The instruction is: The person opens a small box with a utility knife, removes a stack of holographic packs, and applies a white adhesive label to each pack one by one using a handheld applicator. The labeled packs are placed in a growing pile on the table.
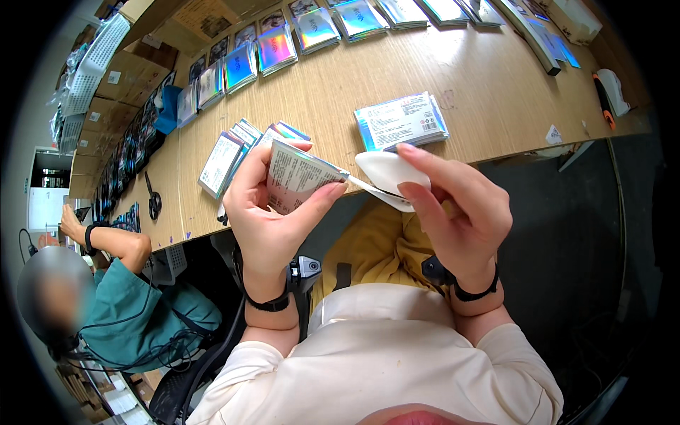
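Observation:
My left hand (258, 219) grips a flat printed packet (297, 180) by its edges, thumb along the lower side and fingers behind it. Pinched between the thumb and fingers of my right hand (471, 212) is a white two-armed handheld tool (389, 171) with a rounded upper part. The tool's narrow tip meets the packet's right corner; whether the corner lies between its arms cannot be told. Just beyond my left hand, a loose pile of similar packets (222, 164) rests on the table, partly covered by my fingers. Past my right hand lies a neat stack of packets (400, 124).
Rows of shiny packets (276, 51) line the far side of the wooden table (312, 92). Black scissors (152, 197) lie at left, near a blue container (168, 110). An orange-black cutter (604, 103) is at far right. A co-worker in a green shirt (152, 319) sits to my left.

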The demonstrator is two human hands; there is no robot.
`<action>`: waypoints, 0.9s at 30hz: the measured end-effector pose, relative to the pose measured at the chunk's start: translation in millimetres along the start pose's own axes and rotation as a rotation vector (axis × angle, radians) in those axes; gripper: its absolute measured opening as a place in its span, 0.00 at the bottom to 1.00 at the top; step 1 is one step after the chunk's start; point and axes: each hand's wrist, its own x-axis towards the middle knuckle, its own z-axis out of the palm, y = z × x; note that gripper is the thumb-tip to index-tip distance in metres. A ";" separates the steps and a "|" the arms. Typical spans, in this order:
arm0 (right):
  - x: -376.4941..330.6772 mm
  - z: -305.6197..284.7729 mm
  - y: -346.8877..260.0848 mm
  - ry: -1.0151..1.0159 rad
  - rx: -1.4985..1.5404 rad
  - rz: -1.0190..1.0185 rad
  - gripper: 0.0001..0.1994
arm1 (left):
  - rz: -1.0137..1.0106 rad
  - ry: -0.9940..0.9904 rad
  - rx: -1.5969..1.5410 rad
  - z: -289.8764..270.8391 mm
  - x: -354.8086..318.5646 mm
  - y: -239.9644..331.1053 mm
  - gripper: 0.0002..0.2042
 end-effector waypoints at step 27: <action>0.0 -3.9 -4.6 -0.051 0.402 0.562 0.07 | 0.555 0.010 0.654 6.8 -7.1 -4.6 0.31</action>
